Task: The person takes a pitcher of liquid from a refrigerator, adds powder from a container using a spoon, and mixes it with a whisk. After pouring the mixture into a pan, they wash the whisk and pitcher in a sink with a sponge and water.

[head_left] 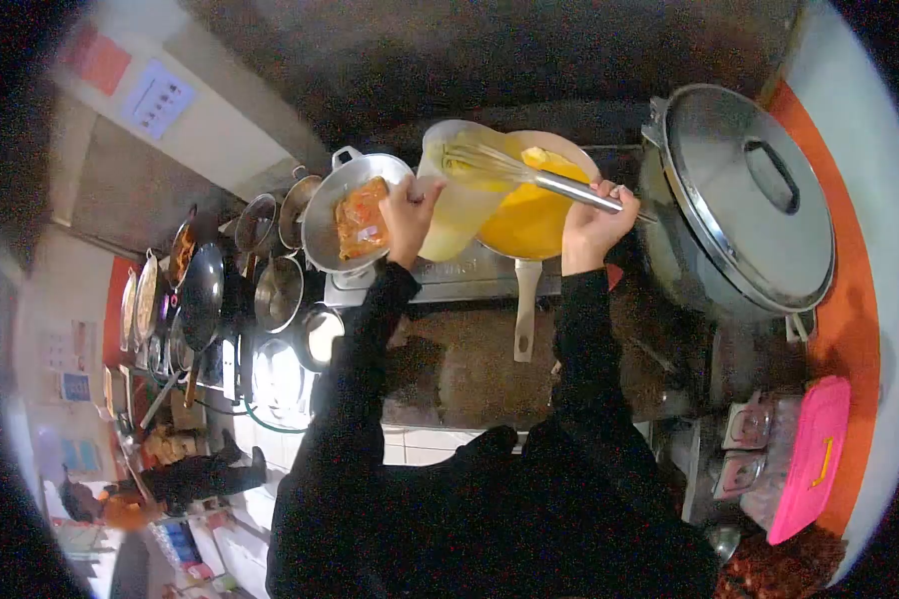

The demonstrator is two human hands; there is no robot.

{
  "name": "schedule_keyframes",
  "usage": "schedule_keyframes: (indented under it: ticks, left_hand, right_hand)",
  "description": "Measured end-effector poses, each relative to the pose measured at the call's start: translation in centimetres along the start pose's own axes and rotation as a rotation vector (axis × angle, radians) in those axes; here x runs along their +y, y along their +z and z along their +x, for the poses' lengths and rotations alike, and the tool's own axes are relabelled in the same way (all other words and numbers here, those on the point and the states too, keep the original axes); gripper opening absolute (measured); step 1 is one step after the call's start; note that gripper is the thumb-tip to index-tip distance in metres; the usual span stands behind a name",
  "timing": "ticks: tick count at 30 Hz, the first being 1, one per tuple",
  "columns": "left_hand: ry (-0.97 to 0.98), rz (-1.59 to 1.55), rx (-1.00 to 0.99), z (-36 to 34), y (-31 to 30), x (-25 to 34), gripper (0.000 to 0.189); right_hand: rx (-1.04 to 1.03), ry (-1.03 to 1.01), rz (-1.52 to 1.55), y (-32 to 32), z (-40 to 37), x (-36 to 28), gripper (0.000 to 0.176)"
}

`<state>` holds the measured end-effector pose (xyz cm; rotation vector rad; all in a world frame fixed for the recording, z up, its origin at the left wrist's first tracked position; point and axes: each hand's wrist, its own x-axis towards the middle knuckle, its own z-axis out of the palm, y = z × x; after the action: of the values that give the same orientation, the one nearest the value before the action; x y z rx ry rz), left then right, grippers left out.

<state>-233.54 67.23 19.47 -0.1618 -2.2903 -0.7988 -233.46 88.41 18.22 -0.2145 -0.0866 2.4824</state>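
Observation:
My left hand grips a translucent plastic jug by its side. The jug is tilted over a light-coloured frying pan that holds a yellow liquid. In my right hand is a whisk, its wire end at the mouth of the jug. A paler yellow lump lies at the far side of the pan. The pan's handle points toward me. Left of my left hand stands a metal pan with an orange-brown packet in it.
A large lidded pot stands close on the right. Below it is a clear container with a pink lid. Several pans, including a dark wok, crowd the left. Another person is at the lower left. The stove lies under the pans.

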Motion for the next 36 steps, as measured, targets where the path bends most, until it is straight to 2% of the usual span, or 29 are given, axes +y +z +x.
schedule_keyframes:
  ticks: [1, 2, 3, 5, 7, 9, 10, 11, 13, 14, 15, 17, 18, 20, 22, 24, 25, 27, 29, 33, 35, 36]
  left_hand:
    - [-0.01, 0.001, 0.025, -1.1, -0.5, -0.3, 0.031]
    - [-0.029, -0.185, 0.139, -2.5, -0.6, -1.0, 0.032]
    - [-0.042, -0.371, 0.255, -3.6, -1.4, -1.0, 0.032]
    - [-0.027, -0.2, 0.323, -6.8, -4.3, -0.9, 0.035]
    - [0.048, -0.08, 0.332, -9.7, -7.7, -0.6, 0.039]
    - [0.167, -0.128, 0.535, -12.1, -10.6, 0.1, 0.042]
    - [0.117, -0.149, 0.564, -13.4, -12.3, 0.8, 0.045]
    - [0.169, -0.066, 0.637, -14.2, -14.2, 1.3, 0.047]
    - [0.125, -0.14, 0.699, -16.6, -17.3, 1.3, 0.048]
    - [0.077, -0.228, 0.574, -18.3, -19.1, 0.8, 0.049]
    - [0.149, -0.127, 0.551, -19.0, -20.7, 0.4, 0.049]
    - [0.081, -0.136, 0.568, -20.6, -23.5, 0.6, 0.047]
    - [0.092, -0.119, 0.565, -21.2, -24.9, 0.5, 0.044]
    - [0.011, -0.152, 0.533, -23.4, -27.0, -0.6, 0.042]
    - [-0.089, -0.157, 0.49, -25.6, -29.3, -1.2, 0.041]
    - [-0.222, -0.126, 0.442, -28.7, -31.1, -2.0, 0.039]
    - [-0.23, -0.092, 0.475, -30.2, -32.3, -1.9, 0.039]
    - [-0.345, -0.061, 0.517, -32.9, -34.8, -1.3, 0.037]
    - [-0.39, -0.035, 0.594, -35.9, -37.5, 0.3, 0.035]
    - [-0.489, 0.157, 0.746, -43.5, -41.8, 5.5, 0.035]
    - [-0.567, 0.336, 0.84, -47.5, -43.4, 8.5, 0.036]
    - [-0.618, 0.387, 0.885, -49.1, -44.5, 10.2, 0.036]
  right_hand:
    - [-0.028, 0.004, -0.027, 0.7, -0.9, 0.3, 0.016]
    - [-0.183, 0.0, -0.082, 1.1, -2.0, 0.5, 0.013]
    - [-0.204, 0.02, -0.087, 2.2, -3.5, 0.5, 0.013]
    - [-0.548, 0.023, -0.43, 4.3, -7.1, 0.0, 0.009]
    - [-0.613, 0.12, -0.523, 5.9, -11.0, -0.9, 0.006]
    - [-0.795, 0.203, -0.574, 6.4, -14.3, -1.8, 0.006]
    - [-0.875, 0.219, -0.611, 6.7, -16.1, -2.1, 0.006]
    - [-0.952, 0.239, -0.649, 6.6, -18.0, -2.3, 0.006]
    - [-1.017, 0.298, -0.715, 5.6, -20.9, -2.6, 0.008]
    - [-1.18, 0.158, -0.856, 5.4, -22.2, -2.6, 0.007]
    - [-1.346, 0.006, -0.982, 5.4, -23.5, -2.6, 0.007]
    - [-1.525, -0.182, -1.202, 6.3, -26.1, -3.3, 0.011]
    - [-1.398, -0.193, -1.299, 5.8, -28.2, -3.1, 0.011]
    - [-1.324, -0.07, -1.27, 4.7, -31.2, -2.1, 0.009]
    - [-1.366, 0.053, -1.208, 3.7, -33.6, -0.9, 0.009]
    - [-1.274, 0.188, -1.342, 3.1, -36.0, -0.3, 0.009]
    - [-1.312, 0.212, -1.312, 2.8, -37.3, 0.0, 0.009]
    - [-1.327, 0.394, -1.298, 2.1, -39.6, 0.4, 0.014]
    - [-1.401, 0.482, -1.161, 1.4, -41.9, 0.7, 0.014]
    - [-1.493, 0.753, -0.975, 0.5, -48.3, 0.5, 0.015]
    - [-1.707, 0.877, -0.893, -0.4, -52.0, 0.3, 0.016]
    - [-1.679, 1.06, -0.791, -1.0, -54.2, -0.4, 0.01]
